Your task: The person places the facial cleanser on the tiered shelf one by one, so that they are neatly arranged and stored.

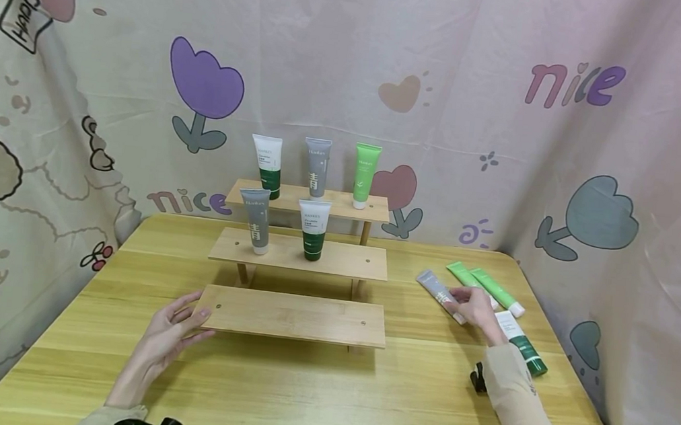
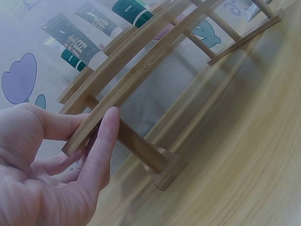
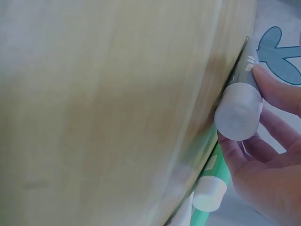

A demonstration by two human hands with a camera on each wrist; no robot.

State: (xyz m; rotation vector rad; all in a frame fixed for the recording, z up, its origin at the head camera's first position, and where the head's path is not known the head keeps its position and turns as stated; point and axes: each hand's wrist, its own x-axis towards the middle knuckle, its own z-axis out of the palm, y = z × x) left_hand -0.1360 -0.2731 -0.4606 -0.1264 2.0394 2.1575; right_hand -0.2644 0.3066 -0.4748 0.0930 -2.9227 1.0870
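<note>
At the right side of the tabletop (image 1: 414, 408), near two green tubes (image 1: 494, 290) and a white-and-green tube (image 1: 528, 349), the right hand (image 1: 478, 311) pinches a grey tube (image 1: 434, 287) between thumb and curved fingers, while the left hand (image 1: 167, 334) holds the left end of a wooden stand's (image 1: 281, 251) lowest shelf (image 1: 291, 316) between its narrowly parted fingers.

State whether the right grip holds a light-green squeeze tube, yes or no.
No, the right grip holds a gray squeeze tube near its cap.

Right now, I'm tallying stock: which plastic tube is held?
The grey plastic tube right of the wooden rack: the right hand pinches only it.
</note>
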